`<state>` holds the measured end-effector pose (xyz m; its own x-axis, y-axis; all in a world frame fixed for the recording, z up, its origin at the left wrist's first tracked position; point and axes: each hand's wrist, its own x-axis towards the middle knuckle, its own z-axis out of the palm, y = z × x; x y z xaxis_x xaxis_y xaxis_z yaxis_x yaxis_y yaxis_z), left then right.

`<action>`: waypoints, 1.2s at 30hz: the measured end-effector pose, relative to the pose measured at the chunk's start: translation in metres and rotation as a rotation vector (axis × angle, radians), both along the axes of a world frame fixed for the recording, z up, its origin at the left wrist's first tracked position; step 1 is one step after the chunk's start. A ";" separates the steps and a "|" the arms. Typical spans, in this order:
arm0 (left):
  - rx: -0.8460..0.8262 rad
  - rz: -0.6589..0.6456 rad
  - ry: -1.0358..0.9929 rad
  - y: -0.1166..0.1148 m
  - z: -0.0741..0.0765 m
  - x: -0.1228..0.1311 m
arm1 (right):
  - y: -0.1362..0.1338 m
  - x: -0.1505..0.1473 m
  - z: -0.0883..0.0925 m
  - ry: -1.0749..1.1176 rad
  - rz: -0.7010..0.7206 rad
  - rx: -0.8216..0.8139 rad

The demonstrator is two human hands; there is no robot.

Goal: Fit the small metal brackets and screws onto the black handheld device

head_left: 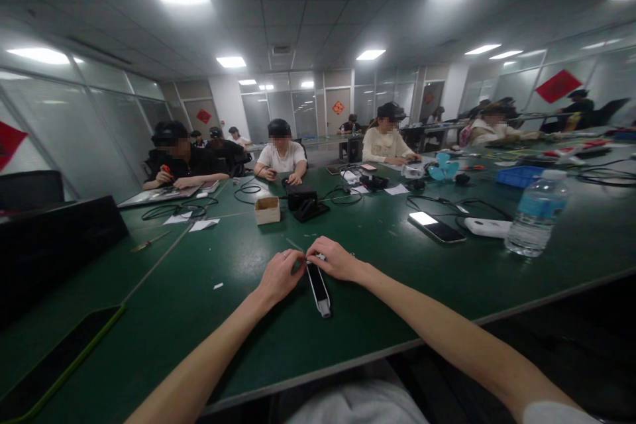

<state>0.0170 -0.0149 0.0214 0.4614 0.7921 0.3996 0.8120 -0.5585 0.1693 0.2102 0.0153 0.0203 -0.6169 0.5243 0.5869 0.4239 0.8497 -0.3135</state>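
Note:
A slim white device with a long dark face (318, 283), like a scanning pen, lies on the green table between my wrists, its grey-white tip towards me. My left hand (282, 273) is closed at its far end, with thumb and fingertips pinched together. From the other side my right hand (334, 258) meets it there, its fingers also bent into a pinch. The fingertips of both hands nearly touch. Something small and pale shows by the right fingers, too small to name. The fingers hide the device's far end, so what they grip cannot be made out.
Past my hands stand a small open cardboard box (267, 210) and a black device (304, 202) with cables. To the right are a phone (437, 228), a white case (489, 228) and a water bottle (536, 215). A green-edged dark panel (64, 361) lies front left. Several people sit opposite.

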 end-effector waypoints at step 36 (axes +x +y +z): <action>-0.135 0.174 0.122 0.001 0.003 -0.004 | 0.016 0.021 0.003 -0.367 -0.147 -0.052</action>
